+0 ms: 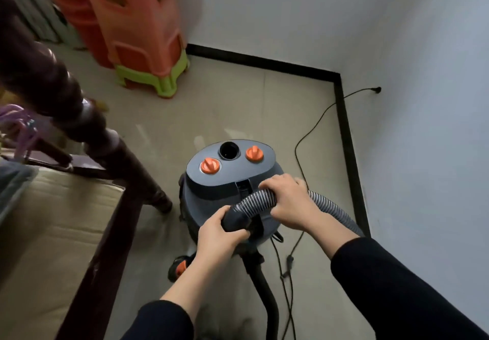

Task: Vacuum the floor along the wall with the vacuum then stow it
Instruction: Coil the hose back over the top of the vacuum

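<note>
The pale wall (423,75) fills the view from 12 to 4 o'clock, edged by a black baseboard (349,141) that turns a corner at 1 o'clock. The beige floor (238,107) spreads below it. A bed (53,234) with a dark wooden frame lies at 9 o'clock, and a stack of orange and green stools (137,22) stands at 11 o'clock.

The grey vacuum (211,202) sits upright on the floor at centre, near the corner. Its ribbed hose (258,202) arches over its near side and trails away toward 4 o'clock. A black cord (312,128) runs from a wall plug (377,90) at 2 o'clock down past the vacuum.

The right hand (288,202) has its grip wrapped around the ribbed hose. The left hand (217,236) has its grip curled around the hose's black end cuff, which may be seated in the vacuum, though this is hidden. Two orange knobs (209,165) flank an open port (229,150) on top.
</note>
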Available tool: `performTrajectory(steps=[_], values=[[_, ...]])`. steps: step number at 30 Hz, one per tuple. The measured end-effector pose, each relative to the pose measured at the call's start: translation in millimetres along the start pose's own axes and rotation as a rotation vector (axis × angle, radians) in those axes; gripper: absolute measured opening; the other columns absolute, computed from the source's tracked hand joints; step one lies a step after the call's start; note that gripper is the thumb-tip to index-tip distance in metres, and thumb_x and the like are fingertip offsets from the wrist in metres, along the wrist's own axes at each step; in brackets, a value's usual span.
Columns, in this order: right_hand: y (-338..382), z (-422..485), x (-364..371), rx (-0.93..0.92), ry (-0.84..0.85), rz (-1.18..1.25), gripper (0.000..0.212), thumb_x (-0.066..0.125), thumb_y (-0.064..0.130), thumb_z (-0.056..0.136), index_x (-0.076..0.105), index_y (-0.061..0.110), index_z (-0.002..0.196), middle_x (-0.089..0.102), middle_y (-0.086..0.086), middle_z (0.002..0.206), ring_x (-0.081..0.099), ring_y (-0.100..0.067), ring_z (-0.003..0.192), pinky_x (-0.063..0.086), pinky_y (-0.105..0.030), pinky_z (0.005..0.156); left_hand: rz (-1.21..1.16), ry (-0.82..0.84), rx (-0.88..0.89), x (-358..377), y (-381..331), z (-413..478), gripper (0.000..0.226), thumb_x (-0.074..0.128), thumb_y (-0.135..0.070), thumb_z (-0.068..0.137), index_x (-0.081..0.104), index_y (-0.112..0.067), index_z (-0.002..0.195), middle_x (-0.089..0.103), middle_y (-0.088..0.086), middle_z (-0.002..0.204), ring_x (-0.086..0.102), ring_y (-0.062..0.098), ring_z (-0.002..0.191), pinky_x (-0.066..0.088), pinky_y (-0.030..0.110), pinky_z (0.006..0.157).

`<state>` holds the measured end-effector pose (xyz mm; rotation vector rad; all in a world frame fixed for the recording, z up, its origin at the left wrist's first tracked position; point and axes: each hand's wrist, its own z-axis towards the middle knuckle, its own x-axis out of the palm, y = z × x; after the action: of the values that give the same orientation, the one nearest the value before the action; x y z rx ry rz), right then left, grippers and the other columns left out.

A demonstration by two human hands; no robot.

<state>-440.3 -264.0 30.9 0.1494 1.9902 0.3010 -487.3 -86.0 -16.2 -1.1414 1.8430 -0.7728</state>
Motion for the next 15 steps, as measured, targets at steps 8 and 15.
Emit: performTrajectory(steps=[8,15], values=[[-15.1,132.6,10.7,0.32,-0.183,0.332,0.025,0.065,0.024,0.086,0.054,0.009,0.068,0.053,-0.009,0.082,0.052,-0.027,0.081,0.032,-0.027,0.067,-0.039,-0.073,-0.08,-4.7,37.7,37.0,0.038,0.078,-0.013,0.065,0.066,-0.036,0.092,0.07,-0.011,0.082,0.063,0.001,0.078,0.044,0.006,0.058],[-14.6,168.8,36.9,0.369,-0.262,0.15,0.026,0.056,0.022,0.092,0.061,-0.001,0.101,0.058,-0.02,0.113,0.055,-0.036,0.107,0.044,-0.037,0.084,-0.031,-0.056,-0.072,6.0,50.1,37.3,0.037,0.078,-0.013,0.061,0.068,-0.032,0.092,0.068,-0.009,0.077,0.059,0.003,0.072,0.043,0.01,0.057]])
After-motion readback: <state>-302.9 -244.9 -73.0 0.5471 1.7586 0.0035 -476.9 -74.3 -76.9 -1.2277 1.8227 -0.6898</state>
